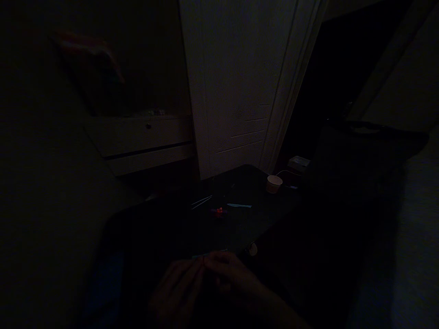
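The scene is very dark. My left hand [180, 285] and my right hand [236, 276] meet at the near edge of the dark table [161, 228]. Their fingertips are pinched together on a thin pale blue strip [200, 256], which pokes out past both hands; the rest of it is hidden. Farther up the table lies a small red-orange and purple piece [218, 212], too dim to name. A flat light-blue strip with a knife-like outline [239, 206] rests to its right. Two thin pale sticks [202, 201] lie to its left.
A pale paper cup [274, 184] stands at the table's far right, with a small white box [298, 162] and a cord behind it. A large dark bag [356, 160] is on the right. Behind the table are a white door [236, 82] and a drawer unit [144, 137].
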### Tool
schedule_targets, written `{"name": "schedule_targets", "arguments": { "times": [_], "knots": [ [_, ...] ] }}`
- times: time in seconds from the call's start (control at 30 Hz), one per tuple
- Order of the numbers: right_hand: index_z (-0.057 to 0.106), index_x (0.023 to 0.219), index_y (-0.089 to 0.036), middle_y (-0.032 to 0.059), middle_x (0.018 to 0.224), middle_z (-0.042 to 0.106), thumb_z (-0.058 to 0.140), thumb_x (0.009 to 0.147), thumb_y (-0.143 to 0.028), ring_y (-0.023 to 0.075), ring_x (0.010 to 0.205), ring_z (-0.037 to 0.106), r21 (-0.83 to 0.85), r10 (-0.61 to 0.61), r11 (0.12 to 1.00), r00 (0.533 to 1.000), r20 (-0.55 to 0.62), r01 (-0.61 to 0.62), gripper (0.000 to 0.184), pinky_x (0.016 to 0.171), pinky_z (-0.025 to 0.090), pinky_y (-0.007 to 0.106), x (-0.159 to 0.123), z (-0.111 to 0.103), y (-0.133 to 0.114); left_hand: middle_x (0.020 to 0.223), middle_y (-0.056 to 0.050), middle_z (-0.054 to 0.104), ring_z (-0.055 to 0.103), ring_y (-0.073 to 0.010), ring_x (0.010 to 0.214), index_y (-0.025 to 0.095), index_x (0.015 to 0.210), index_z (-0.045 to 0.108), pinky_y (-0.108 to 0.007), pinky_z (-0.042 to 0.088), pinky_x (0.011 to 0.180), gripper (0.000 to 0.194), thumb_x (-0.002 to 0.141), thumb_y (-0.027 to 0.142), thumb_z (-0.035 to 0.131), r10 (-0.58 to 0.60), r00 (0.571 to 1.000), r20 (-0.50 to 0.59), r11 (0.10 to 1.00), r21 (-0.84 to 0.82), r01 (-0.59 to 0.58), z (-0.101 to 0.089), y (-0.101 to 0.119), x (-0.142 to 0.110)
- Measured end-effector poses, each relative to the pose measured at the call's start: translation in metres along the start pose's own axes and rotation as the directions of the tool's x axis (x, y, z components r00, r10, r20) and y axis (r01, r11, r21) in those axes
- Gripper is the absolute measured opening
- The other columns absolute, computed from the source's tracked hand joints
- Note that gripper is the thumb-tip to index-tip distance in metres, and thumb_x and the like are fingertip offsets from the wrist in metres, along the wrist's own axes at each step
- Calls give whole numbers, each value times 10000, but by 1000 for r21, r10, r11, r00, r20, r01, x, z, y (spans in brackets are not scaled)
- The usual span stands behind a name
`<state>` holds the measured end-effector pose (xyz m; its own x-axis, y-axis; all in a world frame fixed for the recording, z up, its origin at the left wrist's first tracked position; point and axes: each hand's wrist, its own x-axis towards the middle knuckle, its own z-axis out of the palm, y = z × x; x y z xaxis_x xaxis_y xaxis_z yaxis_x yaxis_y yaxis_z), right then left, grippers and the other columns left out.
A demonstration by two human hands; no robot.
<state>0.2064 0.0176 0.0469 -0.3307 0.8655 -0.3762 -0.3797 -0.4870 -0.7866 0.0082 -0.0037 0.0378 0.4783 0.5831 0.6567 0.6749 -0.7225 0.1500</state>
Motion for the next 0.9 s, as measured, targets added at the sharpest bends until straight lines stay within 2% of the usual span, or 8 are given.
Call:
{"name": "schedule_targets", "arguments": {
  "times": [0.07, 0.13, 0.23, 0.33, 0.47, 0.57, 0.73, 0.9],
  "knots": [
    [761, 877, -144, -40, 659, 592, 979, 591, -681, 57, 525, 457, -46, -27, 999, 999, 16, 28, 646, 463, 292, 174, 3, 0, 2, 1152, -68, 860, 832, -252, 1049, 272, 1190, 847, -335, 658, 987, 315, 1037, 216, 577, -138, 990, -24, 986, -102, 135, 2, 1, -1],
    [765, 863, -143, -32, 648, 605, 957, 636, -683, 77, 527, 481, -91, -72, 993, 997, 16, 74, 617, 478, 332, 201, 4, -1, 3, 1119, -59, 867, 838, -247, 1020, 292, 1144, 863, -334, 666, 972, 315, 1050, 310, 564, -351, 936, -14, 911, -237, 337, 2, 2, 0],
    [807, 950, -176, 16, 822, 723, 946, 746, -562, 144, 728, 632, -244, -282, 933, 959, -43, 263, 459, 646, 482, 248, 3, -3, 2, 1116, -64, 867, 836, -297, 1025, 319, 1031, 892, -380, 670, 972, 332, 941, 553, 674, -662, 744, 88, 664, -391, 637, 1, 3, 2],
    [827, 1080, -233, 46, 1026, 785, 845, 920, -385, 211, 966, 719, -495, -595, 676, 800, 71, 547, 222, 880, 550, 321, 2, -5, 2, 1059, -82, 872, 840, -356, 981, 304, 923, 904, -435, 689, 909, 477, 789, 727, 728, -808, 569, 150, 456, -451, 767, 4, 3, 5],
    [796, 1231, -248, 88, 1145, 786, 698, 1053, -299, 231, 1059, 732, -587, -726, 280, 567, 389, 760, 209, 936, 584, 355, 5, -4, 3, 949, -119, 874, 833, -373, 922, 217, 860, 896, -437, 693, 852, 576, 623, 739, 840, -907, 347, 241, 163, -559, 813, 7, 5, 9],
    [769, 1272, -242, 96, 1133, 787, 661, 1077, -277, 230, 1057, 722, -598, -703, 104, 485, 521, 794, 226, 915, 596, 357, 6, -4, 0, 861, -119, 862, 813, -342, 834, 207, 760, 876, -418, 676, 843, 613, 524, 772, 873, -891, 341, 300, 107, -592, 799, 5, 7, 12],
    [763, 1223, -217, 97, 1128, 774, 681, 1068, -312, 218, 1041, 725, -609, -641, 67, 501, 581, 791, 199, 894, 600, 332, 1, -7, -8, 725, -112, 821, 754, -271, 686, 186, 694, 852, -342, 625, 672, 631, 484, 780, 890, -848, 322, 420, 30, -569, 822, 2, 8, 13],
    [731, 1248, -199, 122, 1180, 777, 626, 1094, -298, 227, 1062, 730, -644, -615, -17, 499, 610, 765, 211, 893, 604, 330, 3, -6, -5, 660, -89, 783, 698, -218, 606, 169, 659, 817, -307, 576, 601, 611, 514, 758, 899, -869, 326, 373, 16, -636, 771, 16, 7, 6]
  ]
}}
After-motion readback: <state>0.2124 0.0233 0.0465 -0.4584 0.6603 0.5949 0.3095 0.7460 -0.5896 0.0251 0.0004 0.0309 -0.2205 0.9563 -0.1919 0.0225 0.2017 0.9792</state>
